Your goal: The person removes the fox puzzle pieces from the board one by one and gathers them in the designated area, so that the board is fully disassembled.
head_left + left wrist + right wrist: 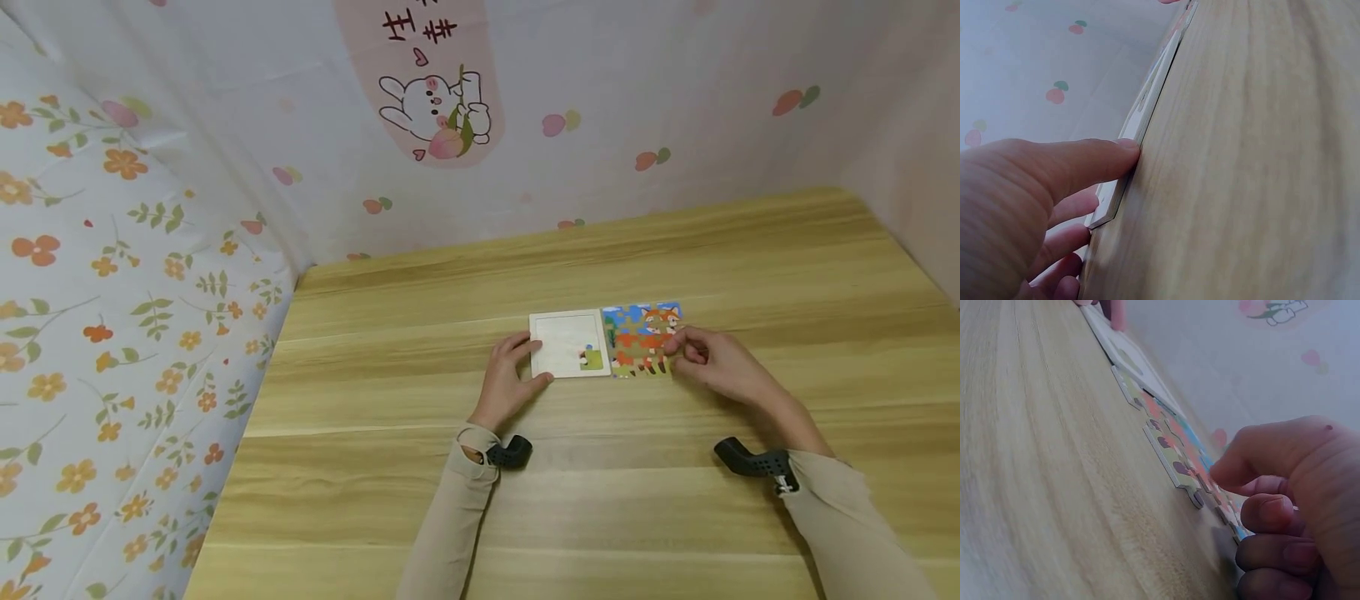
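A square white puzzle tray (566,321) lies on the table with a small green picture section (592,359) in its lower right corner. My left hand (510,379) grips the tray's near left corner, thumb along the front edge and fingers at the left side. Touching the tray's right side is a group of fox jigsaw pieces (630,342), mostly fitted together. At its right edge, my right hand (716,362) bends its fingers, with index finger and thumb at the pieces; whether they pinch one I cannot tell. In the right wrist view, a row of jigsaw pieces (1169,456) juts out at the near edge.
The wood-grain table (360,400) extends around the puzzle on all sides. Behind it hangs a pale curtain (300,108) with a rabbit print, and a flowered cloth (112,333) covers the left side. Each wrist wears a black camera mount (513,452).
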Tool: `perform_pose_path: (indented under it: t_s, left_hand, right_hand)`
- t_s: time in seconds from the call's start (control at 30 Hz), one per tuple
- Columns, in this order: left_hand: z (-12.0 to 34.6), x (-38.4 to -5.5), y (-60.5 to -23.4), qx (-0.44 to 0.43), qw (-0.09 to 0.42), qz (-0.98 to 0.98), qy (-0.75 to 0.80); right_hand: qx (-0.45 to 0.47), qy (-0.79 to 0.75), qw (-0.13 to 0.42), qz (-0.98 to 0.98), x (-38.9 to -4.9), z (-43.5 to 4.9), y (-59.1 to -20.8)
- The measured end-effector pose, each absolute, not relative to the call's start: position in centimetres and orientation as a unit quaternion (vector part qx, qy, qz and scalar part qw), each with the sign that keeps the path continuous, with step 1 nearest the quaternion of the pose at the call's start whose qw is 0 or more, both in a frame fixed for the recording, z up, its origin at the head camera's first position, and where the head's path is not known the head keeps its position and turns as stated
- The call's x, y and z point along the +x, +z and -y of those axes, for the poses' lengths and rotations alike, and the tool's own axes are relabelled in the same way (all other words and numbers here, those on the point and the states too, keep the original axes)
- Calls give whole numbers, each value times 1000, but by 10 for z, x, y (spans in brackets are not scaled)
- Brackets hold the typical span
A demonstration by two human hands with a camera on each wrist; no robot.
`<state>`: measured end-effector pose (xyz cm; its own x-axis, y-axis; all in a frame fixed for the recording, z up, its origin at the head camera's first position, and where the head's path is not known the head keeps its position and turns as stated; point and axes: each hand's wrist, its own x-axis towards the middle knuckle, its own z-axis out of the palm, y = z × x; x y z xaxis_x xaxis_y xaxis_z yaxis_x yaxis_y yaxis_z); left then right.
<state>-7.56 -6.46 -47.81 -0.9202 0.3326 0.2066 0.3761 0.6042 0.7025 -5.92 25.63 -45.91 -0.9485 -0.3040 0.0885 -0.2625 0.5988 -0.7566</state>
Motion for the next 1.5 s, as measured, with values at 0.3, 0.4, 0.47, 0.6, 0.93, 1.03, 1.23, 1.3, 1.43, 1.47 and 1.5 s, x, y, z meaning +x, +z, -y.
perform_pose_path:
  t_s: [0.3, 0.4, 0.47, 0.6, 0.93, 1.03, 1.23, 1.3, 1.43, 1.47, 1.5]
  left_hand:
    - [70, -69, -480, -182, 16, 891, -416]
    - [69, -69, -479, -186, 17, 890, -417]
    - [67, -71, -479, -191, 22, 889, -415]
    - [64, -73, -478, -187, 22, 892, -412]
    - [65, -72, -478, -185, 30, 892, -412]
    - [65, -72, -478, -188, 31, 891, -412]
    - [63, -75, -478, -191, 28, 891, -411]
    - [63, -74, -477, -190, 28, 891, -412]
    - [65, -73, -477, -186, 21, 893, -409]
    - [66, -73, -476, -186, 20, 894, -408]
    - [66, -72, -476, -187, 19, 894, -407]
  right_hand:
    - [-175, -383, 27, -906, -58, -250, -463]
    - [-168, -391, 28, -905, -57, -250, -461]
    - [-164, -394, 23, -904, -57, -251, -458]
    - [-182, -386, 15, -904, -59, -248, -452]
    - [-248, -344, -9, -905, -65, -225, -449]
    - [-251, -336, -3, -908, -68, -218, -449]
    - [-264, -327, 12, -907, -78, -200, -441]
    - [-260, -322, 32, -910, -81, -192, -440]
    - [-251, -314, 74, -913, -85, -178, -439]
    - [-250, -312, 79, -913, -85, -176, -439]
    - [-249, -311, 82, -914, -86, -174, -440]
